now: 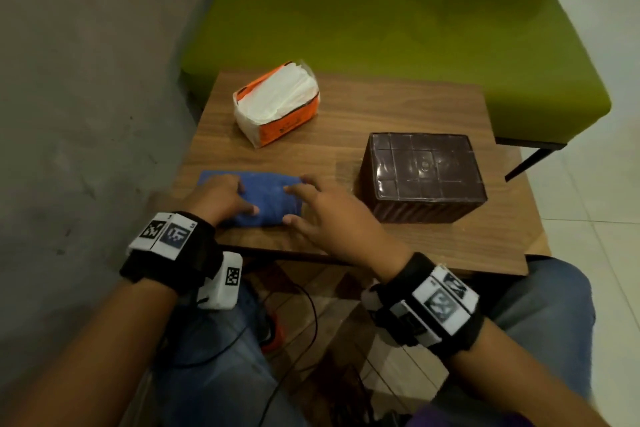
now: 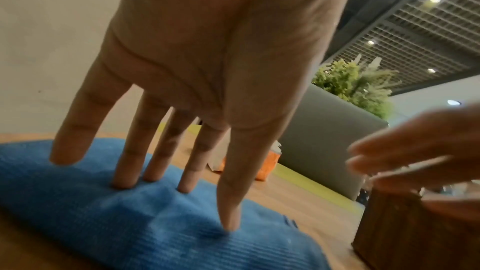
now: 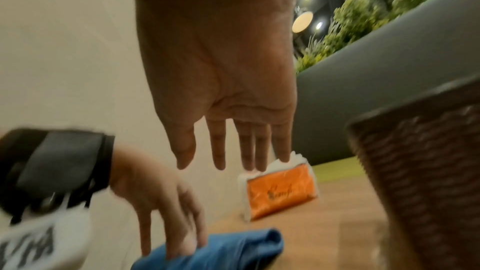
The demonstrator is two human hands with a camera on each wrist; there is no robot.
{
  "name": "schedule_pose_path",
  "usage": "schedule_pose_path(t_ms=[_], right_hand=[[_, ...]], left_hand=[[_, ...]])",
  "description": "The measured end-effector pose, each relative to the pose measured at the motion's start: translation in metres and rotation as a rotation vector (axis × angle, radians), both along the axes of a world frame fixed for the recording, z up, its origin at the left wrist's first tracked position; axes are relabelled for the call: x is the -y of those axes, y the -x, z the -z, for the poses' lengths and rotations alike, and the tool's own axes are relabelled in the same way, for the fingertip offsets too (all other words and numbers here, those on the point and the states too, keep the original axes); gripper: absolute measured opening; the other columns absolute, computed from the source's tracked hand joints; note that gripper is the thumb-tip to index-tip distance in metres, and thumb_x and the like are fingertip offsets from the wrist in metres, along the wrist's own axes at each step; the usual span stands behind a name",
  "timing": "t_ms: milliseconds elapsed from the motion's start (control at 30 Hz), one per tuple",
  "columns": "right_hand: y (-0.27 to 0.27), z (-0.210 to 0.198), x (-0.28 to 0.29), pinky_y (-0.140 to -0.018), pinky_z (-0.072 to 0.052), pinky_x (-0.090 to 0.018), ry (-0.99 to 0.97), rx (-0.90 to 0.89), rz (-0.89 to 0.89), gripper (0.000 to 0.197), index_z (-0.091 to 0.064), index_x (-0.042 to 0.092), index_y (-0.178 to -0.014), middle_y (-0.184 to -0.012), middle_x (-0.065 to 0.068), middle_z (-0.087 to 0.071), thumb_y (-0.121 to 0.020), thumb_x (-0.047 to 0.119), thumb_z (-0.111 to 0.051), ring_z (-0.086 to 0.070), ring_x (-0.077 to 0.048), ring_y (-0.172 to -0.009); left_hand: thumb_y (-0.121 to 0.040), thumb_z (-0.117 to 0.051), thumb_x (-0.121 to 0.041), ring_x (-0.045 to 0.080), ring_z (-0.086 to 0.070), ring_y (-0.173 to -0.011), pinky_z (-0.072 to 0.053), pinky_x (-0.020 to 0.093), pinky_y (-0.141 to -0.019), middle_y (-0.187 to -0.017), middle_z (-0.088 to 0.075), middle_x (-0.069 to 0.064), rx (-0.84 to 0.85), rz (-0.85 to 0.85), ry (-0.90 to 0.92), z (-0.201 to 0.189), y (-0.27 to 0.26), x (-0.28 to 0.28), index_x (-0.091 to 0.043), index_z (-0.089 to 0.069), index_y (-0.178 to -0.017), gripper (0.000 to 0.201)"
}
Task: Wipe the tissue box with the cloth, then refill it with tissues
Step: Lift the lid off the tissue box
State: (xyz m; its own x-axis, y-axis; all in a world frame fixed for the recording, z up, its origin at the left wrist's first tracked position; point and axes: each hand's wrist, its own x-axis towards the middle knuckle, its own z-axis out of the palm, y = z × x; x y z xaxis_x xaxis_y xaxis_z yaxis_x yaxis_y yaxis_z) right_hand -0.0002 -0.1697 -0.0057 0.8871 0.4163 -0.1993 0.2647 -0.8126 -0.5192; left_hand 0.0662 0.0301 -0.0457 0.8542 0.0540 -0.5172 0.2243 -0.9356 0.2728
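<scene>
My left hand (image 1: 221, 196) presses the folded blue cloth (image 1: 266, 199) with straight, spread fingers, lower left of the head view. My right hand (image 1: 325, 215) hovers over the cloth's right end, fingers loose and apart, gripping nothing. The brown tissue box (image 1: 422, 177) sits just right of centre; the orange tissue pack (image 1: 277, 102) lies above the cloth. To start well, I judge I should gather the cloth in one hand and steady the box with the other. The tabletop (image 1: 346, 121) has bare room between them, but its near edge runs just under my wrists.
</scene>
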Motion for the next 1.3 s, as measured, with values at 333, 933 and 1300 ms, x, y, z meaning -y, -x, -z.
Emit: schedule_pose_path(t_ms=[333,933,1300], right_hand=[[-0.022,-0.050,0.150,-0.110,-0.034,-0.046,0.093,0.037,0.259,0.092,-0.033,0.027,-0.146,-0.150,-0.006,-0.030,-0.069,0.051,-0.077,-0.031,-0.027,-0.137],[-0.052,-0.016,0.164,-0.104,-0.038,-0.046,0.498,-0.110,-0.038,0.135,0.002,0.018,-0.151,-0.148,-0.014,-0.018,-0.054,0.066,-0.078,-0.018,-0.033,-0.137],[-0.042,-0.029,0.137,-0.102,-0.039,-0.041,0.572,-0.009,-0.146,0.130,-0.012,0.009,-0.149,-0.143,-0.013,-0.032,-0.055,0.072,-0.074,-0.032,-0.031,-0.128]], left_hand=[[-0.065,-0.074,-0.054,0.021,-0.019,-0.139,-0.024,0.037,-0.109,-0.152,-0.018,0.005,0.237,0.399,0.361,-0.043,0.004,0.101,-0.027,-0.018,-0.146,0.102],[-0.046,-0.082,-0.053,0.022,-0.019,-0.130,-0.020,0.025,-0.102,-0.138,-0.015,0.004,0.074,0.776,0.194,-0.043,-0.022,0.157,-0.022,0.007,-0.147,0.138],[-0.052,-0.083,-0.047,0.027,-0.020,-0.132,-0.027,0.038,-0.110,-0.144,-0.013,0.009,0.123,0.793,0.026,-0.044,-0.001,0.144,-0.022,0.010,-0.146,0.135]])
